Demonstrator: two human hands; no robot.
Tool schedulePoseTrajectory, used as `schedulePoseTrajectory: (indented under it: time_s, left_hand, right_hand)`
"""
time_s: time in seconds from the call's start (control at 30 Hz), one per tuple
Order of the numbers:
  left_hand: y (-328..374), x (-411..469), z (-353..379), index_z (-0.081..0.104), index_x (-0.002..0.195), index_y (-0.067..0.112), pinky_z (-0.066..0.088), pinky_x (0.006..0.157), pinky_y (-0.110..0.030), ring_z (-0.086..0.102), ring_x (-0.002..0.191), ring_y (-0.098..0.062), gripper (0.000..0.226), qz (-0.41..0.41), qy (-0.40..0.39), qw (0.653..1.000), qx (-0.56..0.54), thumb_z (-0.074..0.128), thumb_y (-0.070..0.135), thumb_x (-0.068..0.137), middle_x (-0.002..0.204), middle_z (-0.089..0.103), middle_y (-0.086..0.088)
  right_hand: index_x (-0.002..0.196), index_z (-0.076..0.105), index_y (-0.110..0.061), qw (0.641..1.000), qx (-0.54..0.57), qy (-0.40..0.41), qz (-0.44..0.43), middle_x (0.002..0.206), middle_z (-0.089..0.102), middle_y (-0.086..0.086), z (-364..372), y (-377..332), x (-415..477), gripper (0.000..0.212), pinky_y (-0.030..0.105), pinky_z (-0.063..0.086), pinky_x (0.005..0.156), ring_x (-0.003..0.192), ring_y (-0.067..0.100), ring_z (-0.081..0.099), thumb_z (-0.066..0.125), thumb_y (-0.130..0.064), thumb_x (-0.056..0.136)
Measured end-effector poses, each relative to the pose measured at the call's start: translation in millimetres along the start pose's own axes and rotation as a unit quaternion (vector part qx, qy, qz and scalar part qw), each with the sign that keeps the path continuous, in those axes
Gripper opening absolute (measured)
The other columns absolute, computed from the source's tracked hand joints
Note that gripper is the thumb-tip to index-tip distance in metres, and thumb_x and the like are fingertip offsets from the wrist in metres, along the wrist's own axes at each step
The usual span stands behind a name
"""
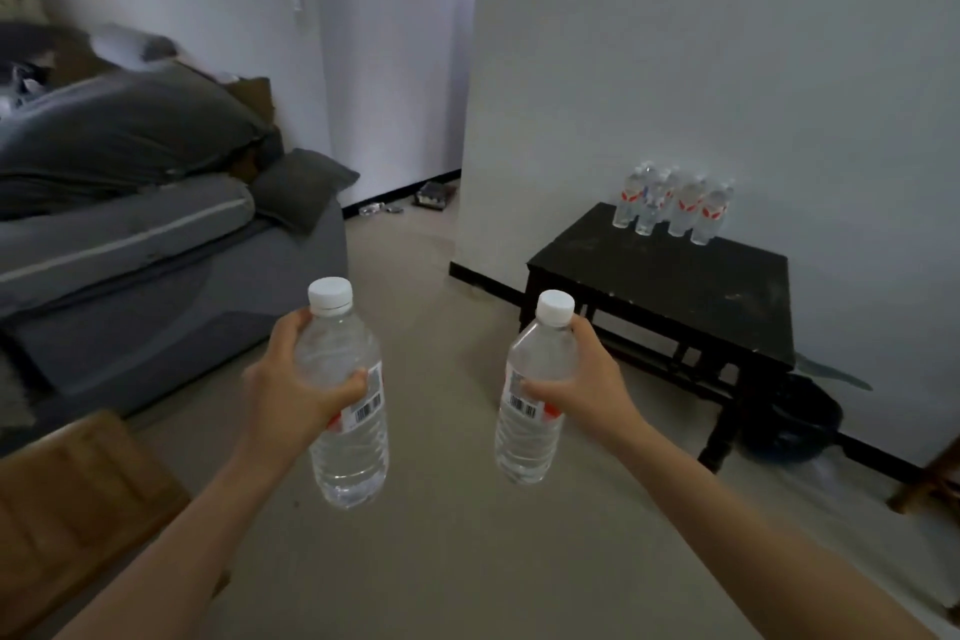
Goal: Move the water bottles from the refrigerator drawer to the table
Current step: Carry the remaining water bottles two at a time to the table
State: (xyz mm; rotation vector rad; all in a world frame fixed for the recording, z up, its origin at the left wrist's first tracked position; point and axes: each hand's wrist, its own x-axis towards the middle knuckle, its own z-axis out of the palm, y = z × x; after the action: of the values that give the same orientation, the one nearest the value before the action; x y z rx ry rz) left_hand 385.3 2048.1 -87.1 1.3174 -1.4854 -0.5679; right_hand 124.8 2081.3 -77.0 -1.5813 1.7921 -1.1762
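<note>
My left hand (291, 379) grips a clear water bottle (348, 452) with a white cap, held upright over the floor. A second clear, white-capped water bottle (530, 437) stands upright in my right hand (587, 379), which is closed around it. Both bottles hang in front of me at mid-frame. Ahead and to the right stands a low black table (675, 286) against the white wall. Several water bottles with red labels (670, 203) stand in a cluster at its far edge. The refrigerator drawer is not in view.
A grey sofa (156, 265) with dark cushions fills the left side. A wooden piece of furniture (78, 499) sits at the lower left. A dark round object (789, 426) lies under the table's right end. Beige floor stretches between me and the table.
</note>
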Motion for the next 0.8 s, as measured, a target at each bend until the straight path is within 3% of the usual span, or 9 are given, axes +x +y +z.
schedulePoseTrajectory:
  time_s: [0.2, 0.33, 0.4, 0.47, 0.53, 0.7, 0.8]
  left_hand:
    - [-41, 53, -30, 0.045, 0.123, 0.019, 0.048, 0.078, -0.035, 0.055, 0.089, -0.019, 0.091, -0.026, 0.025, 0.999, -0.001, 0.059, 0.057, 0.041, 0.1, 0.054, 0.003]
    - [-73, 83, -38, 0.043, 0.124, 0.023, 0.05, 0.08, -0.038, 0.057, 0.094, -0.021, 0.083, -0.056, 0.031, 0.998, 0.005, 0.073, 0.046, 0.05, 0.105, 0.056, 0.001]
    - [-92, 104, -43, 0.042, 0.126, 0.022, 0.05, 0.078, -0.038, 0.057, 0.094, -0.023, 0.077, -0.069, 0.042, 0.997, 0.015, 0.081, 0.03, 0.059, 0.109, 0.057, -0.003]
    - [-97, 113, -44, 0.042, 0.127, 0.02, 0.047, 0.074, -0.034, 0.055, 0.09, -0.02, 0.077, -0.073, 0.036, 0.996, 0.022, 0.082, 0.025, 0.061, 0.106, 0.055, -0.001]
    - [-111, 140, -43, 0.042, 0.126, 0.021, 0.048, 0.074, -0.034, 0.054, 0.089, -0.02, 0.078, -0.074, 0.048, 0.996, 0.024, 0.08, 0.029, 0.058, 0.104, 0.055, 0.0]
    - [-134, 222, -33, 0.041, 0.127, 0.02, 0.049, 0.081, -0.039, 0.056, 0.095, -0.023, 0.083, -0.066, 0.063, 0.996, 0.022, 0.077, 0.038, 0.055, 0.109, 0.054, -0.002]
    - [-145, 270, -29, 0.043, 0.128, 0.016, 0.046, 0.08, -0.036, 0.056, 0.096, -0.024, 0.072, -0.059, 0.078, 0.995, 0.018, 0.078, 0.008, 0.065, 0.115, 0.057, -0.008]
  right_hand:
    - [0.1, 0.038, -0.043, 0.999, 0.01, -0.016, -0.027, 0.094, 0.051, -0.017, 53, -36, 53, 0.058, 0.026, 0.049, 0.077, 0.088, 0.004, 0.053, 0.076, -0.012, 0.068]
    - [0.115, 0.038, -0.033, 0.999, 0.007, -0.043, -0.031, 0.096, 0.049, -0.016, 82, -45, 91, 0.063, 0.017, 0.048, 0.063, 0.082, 0.006, 0.054, 0.076, -0.011, 0.07]
    - [0.115, 0.036, -0.034, 0.998, 0.002, -0.056, -0.039, 0.098, 0.05, -0.016, 101, -44, 119, 0.065, 0.022, 0.051, 0.07, 0.089, 0.009, 0.054, 0.077, -0.014, 0.069]
    - [0.116, 0.036, -0.035, 0.997, -0.003, -0.063, -0.041, 0.105, 0.051, -0.011, 105, -41, 131, 0.067, 0.035, 0.052, 0.084, 0.101, 0.014, 0.053, 0.078, -0.016, 0.067]
    - [0.116, 0.036, -0.035, 0.996, 0.0, -0.072, -0.045, 0.109, 0.053, -0.007, 119, -39, 161, 0.068, 0.041, 0.051, 0.089, 0.104, 0.017, 0.053, 0.078, -0.016, 0.066]
    - [0.111, 0.036, -0.04, 0.994, 0.01, -0.093, -0.063, 0.102, 0.05, -0.018, 149, -38, 247, 0.066, 0.04, 0.051, 0.087, 0.101, 0.014, 0.053, 0.078, -0.017, 0.066]
    - [0.103, 0.038, -0.048, 0.991, 0.003, -0.107, -0.076, 0.102, 0.051, -0.02, 165, -35, 295, 0.064, 0.03, 0.053, 0.078, 0.1, 0.013, 0.054, 0.079, -0.015, 0.066]
